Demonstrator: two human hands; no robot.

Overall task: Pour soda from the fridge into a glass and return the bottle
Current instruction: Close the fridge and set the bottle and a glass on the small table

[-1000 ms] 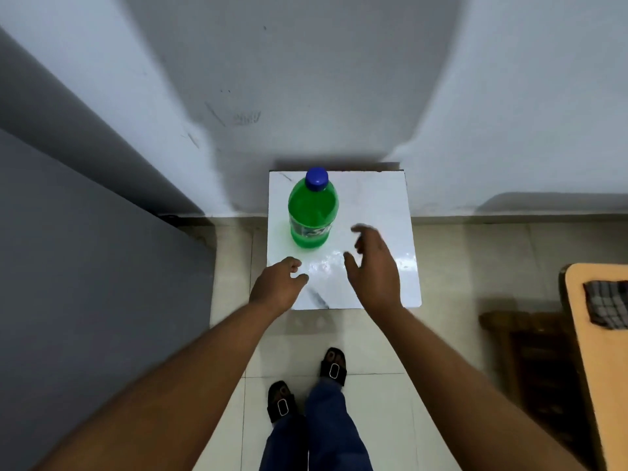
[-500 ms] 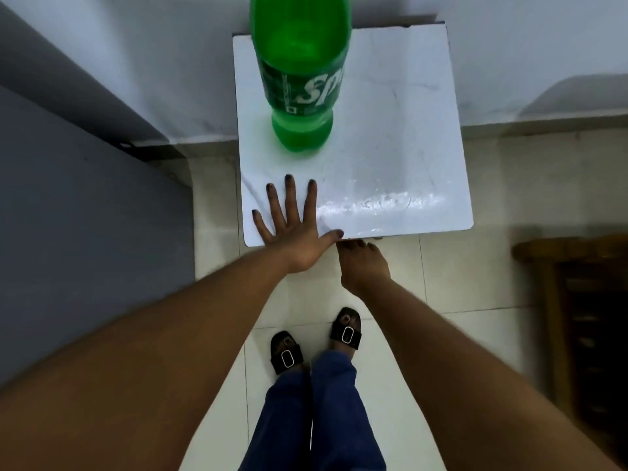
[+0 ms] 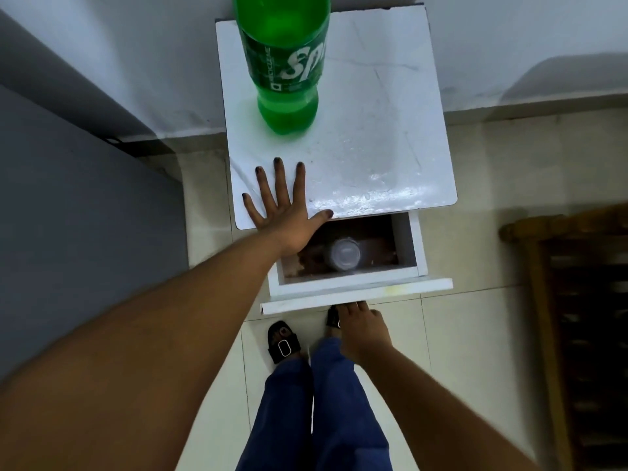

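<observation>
— So, where's the soda bottle (image 3: 285,66)?

— Upright on the white side table (image 3: 380,107), near its far left corner, well apart from both my hands. Its cap is cut off by the top of the view.

— And your left hand (image 3: 283,212)?

— Flat on the tabletop at the near left corner, fingers spread, gripping nothing. The thumb lies along the near edge.

— The right hand (image 3: 362,331)?

— Below the front panel of the drawer (image 3: 356,292), fingers curled up under its lower edge. Whether they're actually gripping it, I cannot tell; the panel hides the fingertips.

— Is the drawer open?

— Yes, it stands out from under the tabletop's near edge. A clear glass (image 3: 345,254) lies inside on its side, towards the middle, its round end facing up at me.
</observation>
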